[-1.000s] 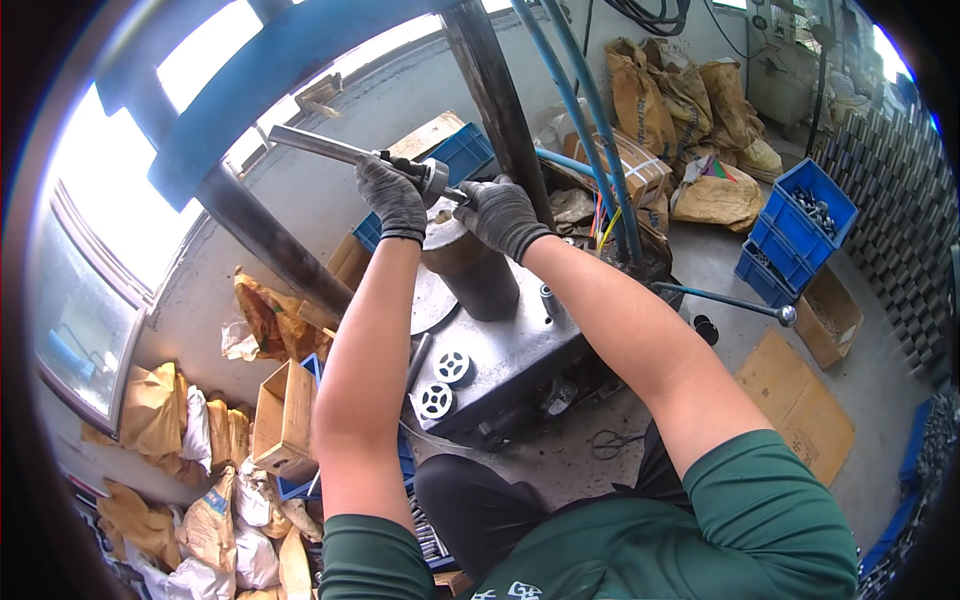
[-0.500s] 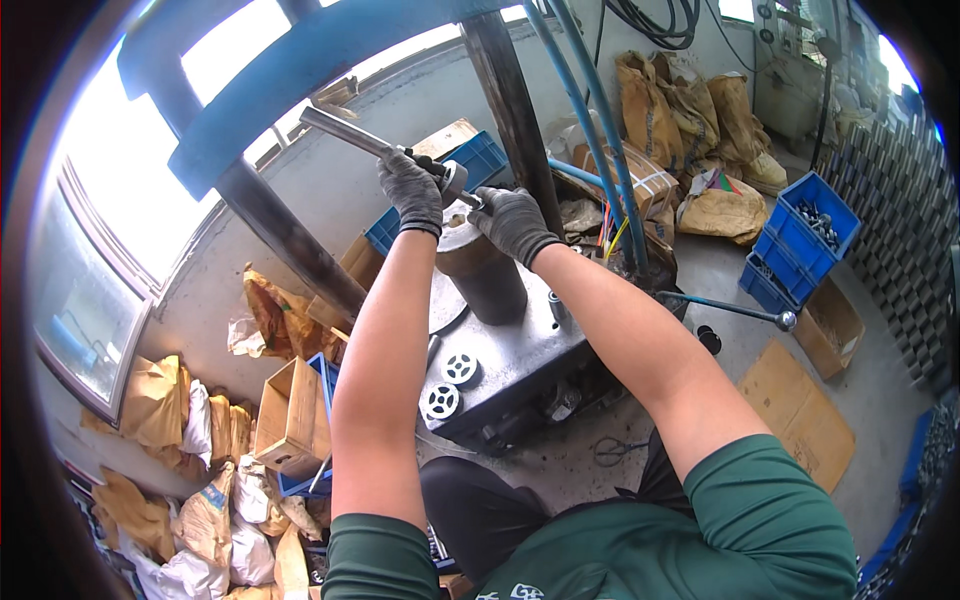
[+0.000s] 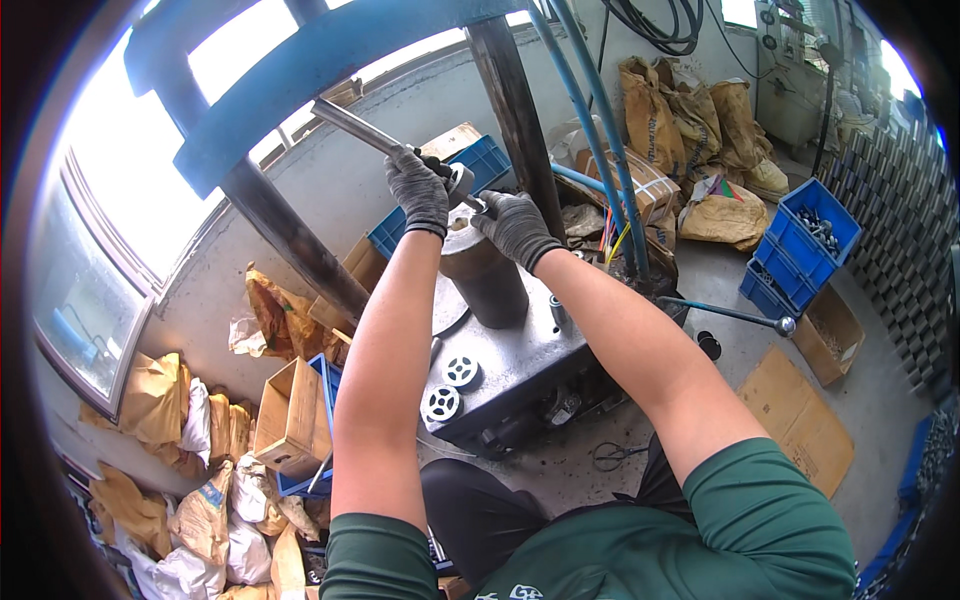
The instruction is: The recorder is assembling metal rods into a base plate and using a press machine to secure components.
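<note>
My left hand [image 3: 417, 193], in a grey work glove, is closed around a long metal shaft [image 3: 357, 127] that slants up to the left. A round, ring-like metal collar [image 3: 461, 181] sits on the shaft just right of that hand. My right hand [image 3: 514, 226], gloved too, has its fingers closed at the shaft's thin lower end; a small ring-like part seems to be at the fingertips, partly hidden. Below both hands a dark metal cylinder [image 3: 487, 290] with a pale top stands upright on the metal table [image 3: 510, 365].
Two spoked discs [image 3: 462, 371] lie near the table's front left. A blue press frame [image 3: 330, 65] arches overhead on dark posts [image 3: 512, 110]. On the right are a blue lever with a ball end [image 3: 785, 326] and stacked blue crates [image 3: 812, 235]. Sacks [image 3: 205, 520] pile at the left.
The view has shifted slightly. Both hands keep their hold on the shaft, which appears a little further right and lower at its upper end.
</note>
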Demonstrator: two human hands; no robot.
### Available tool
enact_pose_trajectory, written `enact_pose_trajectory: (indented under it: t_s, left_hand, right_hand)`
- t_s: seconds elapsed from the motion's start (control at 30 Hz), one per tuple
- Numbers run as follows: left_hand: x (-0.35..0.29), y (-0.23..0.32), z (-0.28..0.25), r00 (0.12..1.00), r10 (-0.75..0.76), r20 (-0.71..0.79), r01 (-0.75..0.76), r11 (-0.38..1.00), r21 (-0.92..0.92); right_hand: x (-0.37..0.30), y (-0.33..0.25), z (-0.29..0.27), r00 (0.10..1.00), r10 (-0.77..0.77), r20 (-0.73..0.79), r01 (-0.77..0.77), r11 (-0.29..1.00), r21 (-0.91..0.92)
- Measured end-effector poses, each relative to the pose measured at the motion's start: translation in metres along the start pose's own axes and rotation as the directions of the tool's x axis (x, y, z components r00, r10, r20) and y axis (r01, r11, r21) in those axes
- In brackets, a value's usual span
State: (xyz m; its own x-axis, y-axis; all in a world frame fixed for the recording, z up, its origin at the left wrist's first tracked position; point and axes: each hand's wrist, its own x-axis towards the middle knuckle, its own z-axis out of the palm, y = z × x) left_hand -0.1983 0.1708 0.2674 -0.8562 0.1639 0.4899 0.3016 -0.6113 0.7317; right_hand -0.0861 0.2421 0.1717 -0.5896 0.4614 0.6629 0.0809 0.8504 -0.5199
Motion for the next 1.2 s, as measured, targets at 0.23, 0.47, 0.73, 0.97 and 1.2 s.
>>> enact_pose_trajectory:
  t_s: [0.23, 0.47, 0.73, 0.97, 1.2]
  left_hand:
    - [-0.002, -0.001, 0.002, 0.999, 0.036, -0.005, -0.036, 0.998, 0.054]
    - [-0.001, -0.001, 0.002, 1.000, 0.027, -0.014, -0.026, 0.997, 0.067]
    - [0.003, 0.000, 0.005, 0.999, 0.023, -0.023, -0.021, 0.998, 0.066]
    - [0.000, 0.001, -0.002, 0.999, -0.003, -0.043, 0.005, 0.998, 0.059]
    - [-0.011, 0.013, 0.011, 1.000, -0.006, -0.027, 0.008, 0.999, 0.048]
  right_hand:
    - [0.000, 0.005, 0.004, 0.999, -0.018, -0.030, 0.018, 1.000, 0.002]
    - [0.002, 0.005, 0.006, 1.000, -0.014, 0.010, 0.014, 1.000, 0.001]
    - [0.003, 0.008, 0.000, 1.000, -0.002, 0.020, 0.000, 0.997, 0.071]
    - [-0.097, -0.007, -0.100, 0.966, -0.257, -0.016, 0.247, 0.907, 0.342]
    - [-0.189, 0.008, -0.323, 0.905, -0.220, 0.365, 0.371, 0.828, -0.421]
